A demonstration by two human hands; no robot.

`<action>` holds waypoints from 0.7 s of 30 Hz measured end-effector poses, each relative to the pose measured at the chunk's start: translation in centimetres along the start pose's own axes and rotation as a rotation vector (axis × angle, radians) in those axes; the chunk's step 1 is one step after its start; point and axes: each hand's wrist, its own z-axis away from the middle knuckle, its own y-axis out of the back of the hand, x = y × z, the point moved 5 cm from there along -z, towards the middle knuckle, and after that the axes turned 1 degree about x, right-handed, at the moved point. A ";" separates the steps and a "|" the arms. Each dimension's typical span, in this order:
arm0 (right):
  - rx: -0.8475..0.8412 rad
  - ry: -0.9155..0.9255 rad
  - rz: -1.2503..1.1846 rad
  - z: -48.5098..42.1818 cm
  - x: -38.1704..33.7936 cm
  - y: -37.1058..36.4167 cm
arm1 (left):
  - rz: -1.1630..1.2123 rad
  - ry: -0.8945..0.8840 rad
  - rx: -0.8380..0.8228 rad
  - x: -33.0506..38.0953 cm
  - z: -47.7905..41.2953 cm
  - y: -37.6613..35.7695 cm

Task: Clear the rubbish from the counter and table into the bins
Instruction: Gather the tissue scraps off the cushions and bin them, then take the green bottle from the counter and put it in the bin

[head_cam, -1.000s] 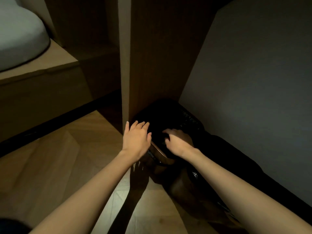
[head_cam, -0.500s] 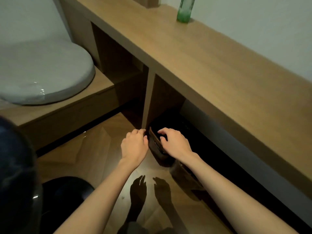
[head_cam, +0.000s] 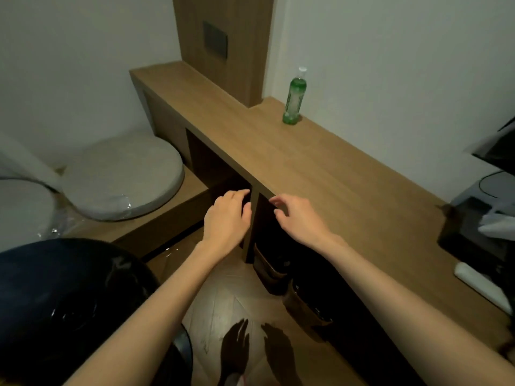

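Two long bare forearms, unsleeved as far down as the view reaches. Slim bare left hand (head_cam: 225, 220) and slim bare right hand (head_cam: 299, 218), wrists and fingers likewise uncovered.

Pale walls (head_cam: 390, 51) are enclosing a dim corner, with a long wooden worktop (head_cam: 320, 168) running along the right one and a wooden panel (head_cam: 242, 29) rising behind its far end. A round grey cushion (head_cam: 119, 176) is lying on a low platform (head_cam: 167, 229) beside the wood floor (head_cam: 223, 299).
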 end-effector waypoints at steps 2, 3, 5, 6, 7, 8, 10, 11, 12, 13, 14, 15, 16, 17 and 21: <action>0.032 0.005 -0.011 -0.2 -1.1 2.2 | 0.025 -0.032 0.020 1.2 -1.1 1.9; 0.051 0.006 -0.017 -0.4 -1.4 3.3 | 0.034 -0.042 0.029 1.8 -1.7 2.7; 0.084 0.013 -0.017 -1.0 -1.9 5.2 | 0.045 -0.047 0.043 2.8 -3.0 3.9; 0.107 0.021 -0.015 -1.4 -2.1 6.2 | 0.048 -0.054 0.047 3.3 -3.7 4.2; 0.131 0.030 -0.012 -2.0 -2.1 7.1 | 0.052 -0.066 0.050 3.7 -4.5 4.4; 0.152 0.039 -0.006 -2.6 -2.0 8.0 | 0.060 -0.073 0.051 4.1 -5.3 4.5; 0.190 0.051 -0.002 -4.0 -1.6 9.6 | 0.075 -0.078 0.053 4.8 -7.1 4.4; 0.210 0.056 -0.005 -4.9 -1.2 10.3 | 0.079 -0.079 0.054 5.1 -8.2 4.3; 0.229 0.062 -0.009 -5.8 -0.6 10.9 | 0.084 -0.079 0.057 5.4 -9.4 4.1; 0.247 0.066 -0.012 -6.7 0.0 11.3 | 0.095 -0.079 0.059 5.7 -10.4 3.9; 0.264 0.069 -0.020 -7.9 0.9 11.9 | 0.110 -0.079 0.057 5.9 -11.8 3.5; 0.276 0.071 -0.033 -9.1 1.8 12.4 | 0.133 -0.082 0.043 6.1 -13.1 3.0; 0.282 0.069 -0.048 -10.3 2.7 12.8 | 0.163 -0.082 0.018 6.3 -14.4 2.3; 0.284 0.067 -0.059 -11.7 3.7 13.2 | 0.194 -0.074 -0.009 6.4 -15.9 1.5; 0.278 0.022 -0.110 -17.1 7.2 15.1 | 0.247 -0.009 -0.058 6.4 -21.8 -1.4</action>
